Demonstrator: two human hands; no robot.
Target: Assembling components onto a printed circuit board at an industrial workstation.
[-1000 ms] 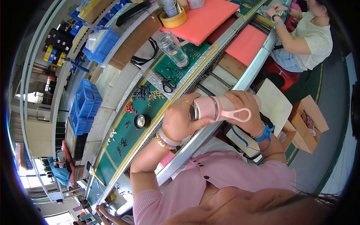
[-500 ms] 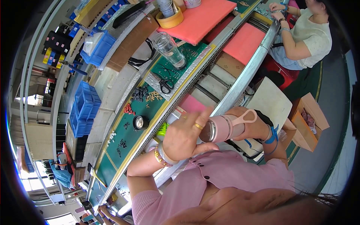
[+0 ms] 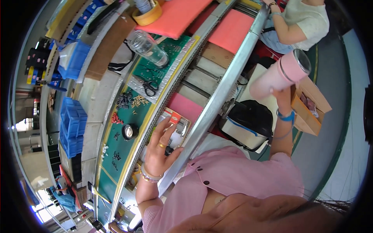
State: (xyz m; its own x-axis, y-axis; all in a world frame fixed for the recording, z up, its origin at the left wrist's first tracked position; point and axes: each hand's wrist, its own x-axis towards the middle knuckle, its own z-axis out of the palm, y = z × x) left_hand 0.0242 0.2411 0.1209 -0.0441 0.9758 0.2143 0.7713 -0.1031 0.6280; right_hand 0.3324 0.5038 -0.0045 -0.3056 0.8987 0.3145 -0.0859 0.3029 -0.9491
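The right hand (image 3: 280, 91) is gripping a pink bottle (image 3: 280, 73) by its base and holding it tilted out over the floor, well away from the worktop (image 3: 123, 134), while the left hand (image 3: 161, 149) is hovering with fingers spread and holding nothing, just above small items at the worktop's edge. The bottle's mouth end is looking closed, though the cap is hard to make out, and what lies under the left palm is hidden.

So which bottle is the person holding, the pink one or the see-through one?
The pink bottle, gripped in the right hand out beside the workbench. The clear bottle lies untouched on the green mat, far from both hands.
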